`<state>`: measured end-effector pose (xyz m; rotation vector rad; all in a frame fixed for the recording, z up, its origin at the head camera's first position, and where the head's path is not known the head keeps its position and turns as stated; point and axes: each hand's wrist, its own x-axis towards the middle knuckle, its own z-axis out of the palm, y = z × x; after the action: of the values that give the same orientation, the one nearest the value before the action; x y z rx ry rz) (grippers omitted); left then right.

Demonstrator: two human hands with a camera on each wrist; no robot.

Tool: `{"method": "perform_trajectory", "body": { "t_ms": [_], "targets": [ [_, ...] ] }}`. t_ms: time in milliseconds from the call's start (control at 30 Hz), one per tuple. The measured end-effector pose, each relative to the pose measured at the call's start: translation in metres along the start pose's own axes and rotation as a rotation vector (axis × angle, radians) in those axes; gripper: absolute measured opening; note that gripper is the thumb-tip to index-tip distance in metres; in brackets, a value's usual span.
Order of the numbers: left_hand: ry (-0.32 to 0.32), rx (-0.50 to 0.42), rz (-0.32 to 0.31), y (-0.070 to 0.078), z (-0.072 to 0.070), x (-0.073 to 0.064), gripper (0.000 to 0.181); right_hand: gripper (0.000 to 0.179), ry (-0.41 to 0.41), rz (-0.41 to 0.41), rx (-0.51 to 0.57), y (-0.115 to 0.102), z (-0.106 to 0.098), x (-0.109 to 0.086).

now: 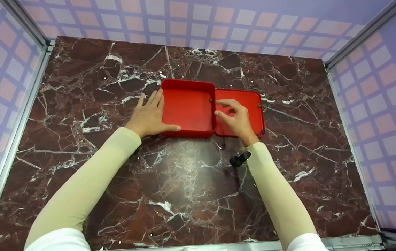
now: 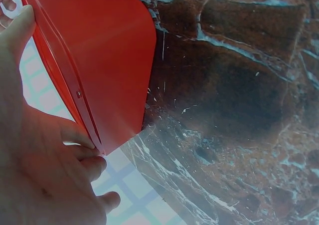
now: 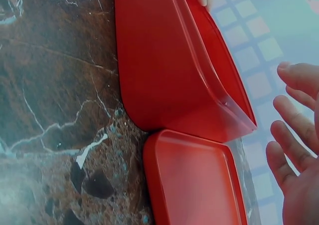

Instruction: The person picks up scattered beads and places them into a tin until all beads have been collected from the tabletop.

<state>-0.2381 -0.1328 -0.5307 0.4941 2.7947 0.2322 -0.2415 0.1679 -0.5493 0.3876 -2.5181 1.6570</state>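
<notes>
A red box stands on the table with its top uncovered. Against its right side lies a red lid, inner side up. At the box's left, my left hand rests on the rim, fingers extended over the left edge and thumb along the front edge. The left wrist view shows that hand spread along the box wall. Over the lid hovers my right hand, thumb and forefinger apart near the box's right wall. In the right wrist view its fingers are loosely spread, holding nothing.
Dark red marbled table surrounds the box. Walls with a checked pattern close off the back and both sides, with metal framing at the corners. A small black camera sits at the right wrist.
</notes>
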Motion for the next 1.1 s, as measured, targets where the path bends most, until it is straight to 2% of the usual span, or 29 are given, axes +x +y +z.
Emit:
{"method": "perform_trajectory", "body": {
  "t_ms": [367,800,1100],
  "targets": [
    [-0.001,-0.002,-0.003,0.001,-0.001,0.001,0.127,0.034,-0.021,0.001,0.002,0.004,-0.008,-0.002],
    [-0.003,0.018,0.001,0.002,-0.001,0.0,0.123,0.036,0.011,0.041,0.017,0.009,-0.019,-0.006],
    [-0.004,0.004,0.002,0.001,-0.001,0.0,0.123,0.033,0.021,0.038,-0.037,-0.024,-0.031,-0.012]
  ]
}}
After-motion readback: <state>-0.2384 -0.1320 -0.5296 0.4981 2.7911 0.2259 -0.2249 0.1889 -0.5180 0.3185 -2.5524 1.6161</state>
